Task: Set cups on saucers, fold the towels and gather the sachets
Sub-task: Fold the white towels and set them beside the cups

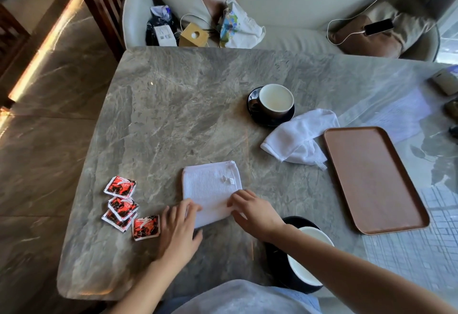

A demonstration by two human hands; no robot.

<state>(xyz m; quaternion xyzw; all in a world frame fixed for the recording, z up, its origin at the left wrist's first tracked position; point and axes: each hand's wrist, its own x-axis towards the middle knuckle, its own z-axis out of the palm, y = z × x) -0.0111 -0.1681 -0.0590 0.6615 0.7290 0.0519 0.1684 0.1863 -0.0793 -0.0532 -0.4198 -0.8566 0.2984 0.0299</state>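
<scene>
The near edge of the towel (212, 184) is being pressed by the flat fingers of the left hand (181, 224) and covered by the bent fingers of the right hand (252, 212); whether it is being pinched there cannot be told. The fold is probably being flattened against the table (173, 115). Most of the towel is lying just beyond the fingertips, between the two hands.

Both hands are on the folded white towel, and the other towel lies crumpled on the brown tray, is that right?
Not quite. The head view shows the crumpled towel on the table, beside the tray, not on it. Both the left hand and right hand do touch the folded towel.
</scene>
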